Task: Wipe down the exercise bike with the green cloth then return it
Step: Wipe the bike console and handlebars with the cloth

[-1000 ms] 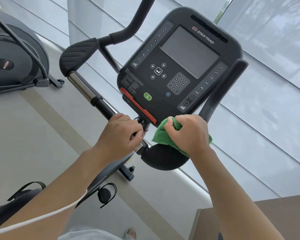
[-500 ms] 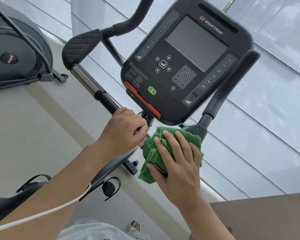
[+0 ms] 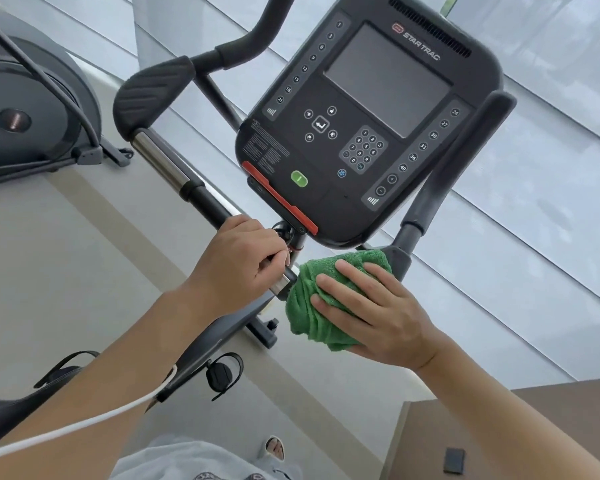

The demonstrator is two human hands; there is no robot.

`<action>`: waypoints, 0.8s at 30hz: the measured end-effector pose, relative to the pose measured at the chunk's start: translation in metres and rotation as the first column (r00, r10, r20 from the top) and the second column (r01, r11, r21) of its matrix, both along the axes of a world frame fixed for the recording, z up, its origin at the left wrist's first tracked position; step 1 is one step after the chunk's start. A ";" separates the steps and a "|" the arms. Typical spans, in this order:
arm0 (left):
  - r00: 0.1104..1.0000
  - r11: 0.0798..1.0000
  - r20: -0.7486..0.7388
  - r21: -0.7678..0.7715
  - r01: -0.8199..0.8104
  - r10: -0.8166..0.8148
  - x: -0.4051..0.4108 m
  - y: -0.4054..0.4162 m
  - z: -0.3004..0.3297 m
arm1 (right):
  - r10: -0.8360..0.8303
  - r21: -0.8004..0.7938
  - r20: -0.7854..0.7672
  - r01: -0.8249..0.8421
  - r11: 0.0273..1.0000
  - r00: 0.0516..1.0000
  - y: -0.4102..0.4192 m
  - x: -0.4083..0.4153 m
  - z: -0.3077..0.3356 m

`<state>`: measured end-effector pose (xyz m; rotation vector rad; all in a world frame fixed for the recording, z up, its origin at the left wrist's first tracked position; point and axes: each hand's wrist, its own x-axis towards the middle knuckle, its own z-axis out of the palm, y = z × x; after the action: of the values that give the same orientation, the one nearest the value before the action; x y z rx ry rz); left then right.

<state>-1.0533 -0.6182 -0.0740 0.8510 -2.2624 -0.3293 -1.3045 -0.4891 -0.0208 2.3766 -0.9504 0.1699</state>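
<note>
The exercise bike's black console point(image 3: 368, 126) fills the upper middle, with its handlebar point(image 3: 160, 164) running from a ribbed pad at the upper left down to the centre. My left hand point(image 3: 239, 265) is wrapped around the handlebar just below the console's red strip. The green cloth point(image 3: 309, 306) is bunched over the right-hand pad, which it hides. My right hand point(image 3: 371, 310) lies flat on the cloth with fingers spread, pressing it against the bike. A right upright grip point(image 3: 465, 157) rises beside the console.
Another grey machine point(image 3: 32, 109) stands at the far left. A pedal with strap point(image 3: 222, 372) hangs below the handlebar. A brown surface point(image 3: 551, 417) with a small dark object point(image 3: 454, 460) sits at the lower right. Window blinds lie behind the bike.
My right hand went from a closed grip on the cloth to a flat open palm and slid the cloth downward over the pad. The left hand kept its grip on the handlebar.
</note>
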 end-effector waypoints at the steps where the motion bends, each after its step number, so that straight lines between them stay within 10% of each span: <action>1: 1.000 1.000 0.001 0.003 0.004 -0.004 0.000 0.000 0.000 | 0.009 0.001 -0.005 -0.009 1.000 1.000 0.000 -0.001 0.001; 24: 1.000 0.998 0.008 0.068 -0.015 0.014 0.000 0.004 0.002 | -0.129 0.100 0.071 0.121 0.988 0.989 0.023 -0.048 0.018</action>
<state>-1.0535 -0.6138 -0.0717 0.9043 -2.2624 -0.3986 -1.3522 -0.4656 -0.0033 2.4027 -1.1647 0.1719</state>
